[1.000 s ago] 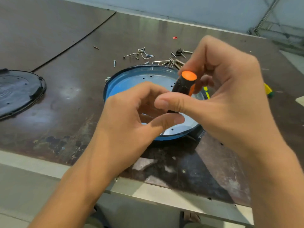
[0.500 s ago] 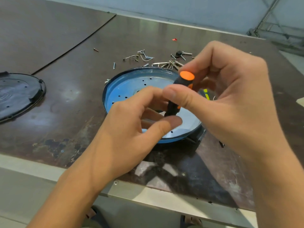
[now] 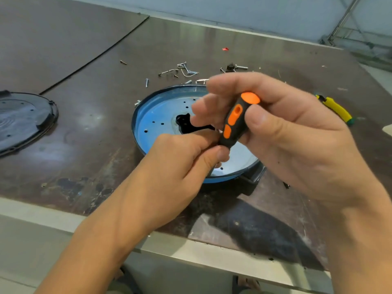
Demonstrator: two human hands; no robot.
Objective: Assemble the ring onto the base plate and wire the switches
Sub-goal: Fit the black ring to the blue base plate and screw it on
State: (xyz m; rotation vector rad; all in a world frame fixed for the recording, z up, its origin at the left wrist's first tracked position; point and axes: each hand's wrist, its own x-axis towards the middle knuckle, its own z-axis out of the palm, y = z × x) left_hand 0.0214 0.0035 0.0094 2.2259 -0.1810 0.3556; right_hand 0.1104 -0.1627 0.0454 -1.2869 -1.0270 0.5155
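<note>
Plate: blue, centre of worktop. Probably light, thin, stiff and slick, so I'd take it by the rim. My right hand grips the screwdriver handle, and my left hand pinches its tip end. Screws: loose, far side.

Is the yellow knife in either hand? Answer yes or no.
No, the yellow knife lies untouched on the table, while the right hand grips the orange-and-black screwdriver.

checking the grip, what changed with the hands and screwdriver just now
The right hand regripped the screwdriver: its thumb drew back off the handle's front, baring orange inlays. The left hand flattened its fingers down at the handle's base. The blue plate and screws stayed.
</note>
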